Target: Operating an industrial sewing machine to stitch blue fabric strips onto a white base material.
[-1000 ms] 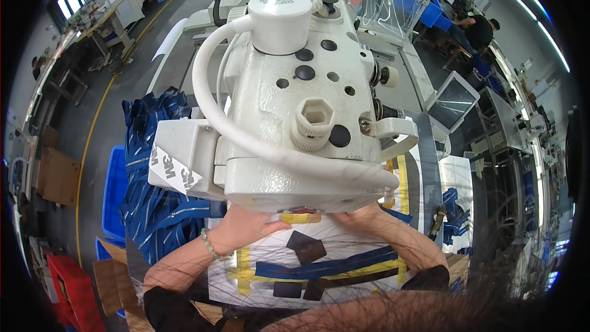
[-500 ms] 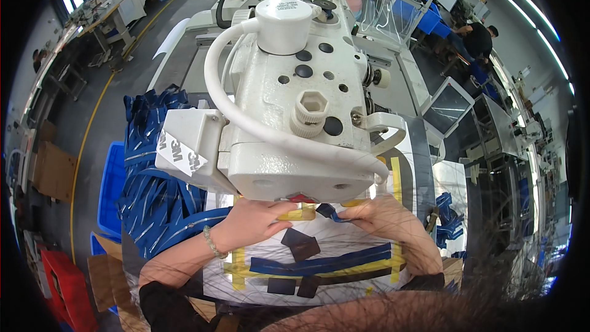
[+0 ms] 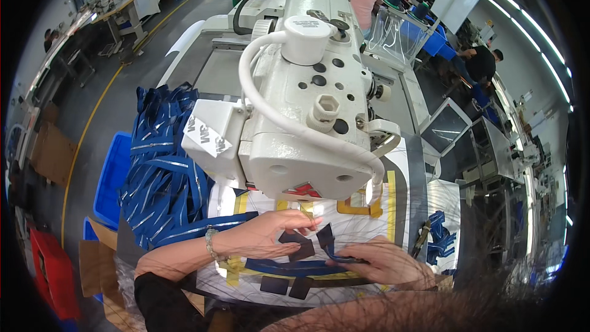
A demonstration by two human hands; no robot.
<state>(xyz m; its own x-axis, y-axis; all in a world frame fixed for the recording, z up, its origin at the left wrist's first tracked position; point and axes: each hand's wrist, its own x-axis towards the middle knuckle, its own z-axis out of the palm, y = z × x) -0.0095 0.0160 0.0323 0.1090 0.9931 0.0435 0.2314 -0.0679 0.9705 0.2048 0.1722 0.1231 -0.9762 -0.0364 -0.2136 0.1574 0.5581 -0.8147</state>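
Note:
My right hand (image 3: 384, 262) pinches a narrow blue fabric strip (image 3: 332, 251) with a dark square piece at its upper end. My left hand (image 3: 279, 230) hovers below the sewing machine head (image 3: 307, 166), fingers apart and holding nothing I can see. Beneath it, partly hidden, is a dark fabric patch (image 3: 301, 249). A longer blue strip (image 3: 283, 267) lies across the white, yellow-taped work plate (image 3: 230, 295), its right end close to my right hand. Two dark square patches, one of them a left patch (image 3: 274, 285), sit along the plate's near edge.
A big heap of blue strips (image 3: 163, 178) is at the left, next to a blue bin (image 3: 114, 178) and a cardboard box (image 3: 98, 267). At the right lie more blue pieces (image 3: 440, 237). A yellow frame (image 3: 362, 210) rests on the plate. People sit farther off.
My right hand has drawn back toward me with the blue strip, away from the machine head. My left hand has come off the yellow-edged spot and opened. The view has shifted slightly.

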